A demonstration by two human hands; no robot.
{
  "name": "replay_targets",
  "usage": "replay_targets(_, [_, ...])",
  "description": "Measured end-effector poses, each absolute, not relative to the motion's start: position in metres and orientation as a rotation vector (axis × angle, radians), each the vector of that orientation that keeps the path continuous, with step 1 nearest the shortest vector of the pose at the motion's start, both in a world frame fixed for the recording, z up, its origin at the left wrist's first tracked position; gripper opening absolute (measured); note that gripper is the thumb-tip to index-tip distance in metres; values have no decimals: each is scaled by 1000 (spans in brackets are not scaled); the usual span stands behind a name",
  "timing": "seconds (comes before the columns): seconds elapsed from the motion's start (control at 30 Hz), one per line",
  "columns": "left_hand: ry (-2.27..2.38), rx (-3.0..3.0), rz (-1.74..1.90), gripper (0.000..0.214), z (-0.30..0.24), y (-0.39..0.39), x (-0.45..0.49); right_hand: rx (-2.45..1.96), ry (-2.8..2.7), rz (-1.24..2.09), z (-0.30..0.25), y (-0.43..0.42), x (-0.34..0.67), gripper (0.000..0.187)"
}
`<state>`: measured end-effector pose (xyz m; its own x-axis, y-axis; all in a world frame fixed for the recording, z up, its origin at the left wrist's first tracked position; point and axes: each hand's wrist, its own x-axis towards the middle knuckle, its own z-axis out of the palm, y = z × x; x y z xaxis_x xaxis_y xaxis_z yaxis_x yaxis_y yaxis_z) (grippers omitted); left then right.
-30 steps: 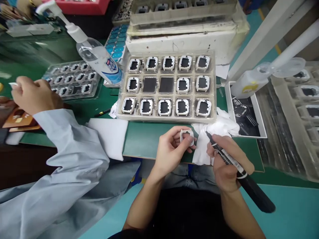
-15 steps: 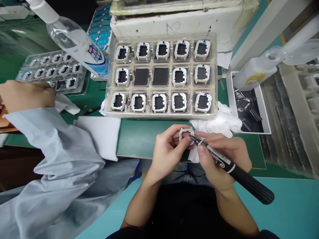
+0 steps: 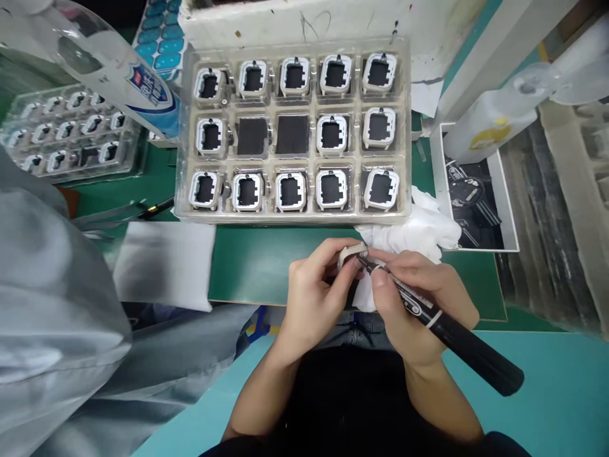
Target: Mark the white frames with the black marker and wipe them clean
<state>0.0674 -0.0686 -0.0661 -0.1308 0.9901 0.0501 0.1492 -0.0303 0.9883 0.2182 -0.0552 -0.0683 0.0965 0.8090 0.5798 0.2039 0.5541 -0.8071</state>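
My left hand [image 3: 316, 298] pinches a small white watch case frame [image 3: 351, 252] between thumb and fingers, tilted so that its side faces up. In my right hand [image 3: 423, 298] is a black marker pen [image 3: 442, 324], its tip against the frame near my left thumb. Beyond my hands lies a clear plastic tray [image 3: 297, 219] with several similar white frames in its compartments. Two middle-row compartments show only dark padding. A crumpled white cloth [image 3: 413, 225] lies just past my right hand, partly under the tray's corner.
A co-worker's sleeve [image 3: 42, 266] fills the left side. Behind it sit another tray of frames [image 3: 71, 168] and a spray bottle [image 3: 152, 101]. A folded white cloth [image 3: 166, 260] lies at the table edge. On the right stand a white box [image 3: 511, 222] and a white bottle [image 3: 495, 127].
The watch frame has been turned in my left hand, from facing me to tilted on its side. The co-worker's arm has shifted, and the hand is out of sight. My view has moved slightly.
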Motion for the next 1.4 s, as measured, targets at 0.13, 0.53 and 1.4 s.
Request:
replay_targets(0.13, [1419, 1318, 1265, 14, -66, -69, 67, -944, -1434, 539, -67, -55, 217, 24])
replay_targets(0.53, [1463, 1374, 1269, 14, -69, -71, 69, -966, -1426, 526, -68, -55, 214, 23])
replay_targets(1.4, [1507, 1420, 1259, 20, -68, -73, 70, -994, -1581, 389, -61, -55, 214, 24])
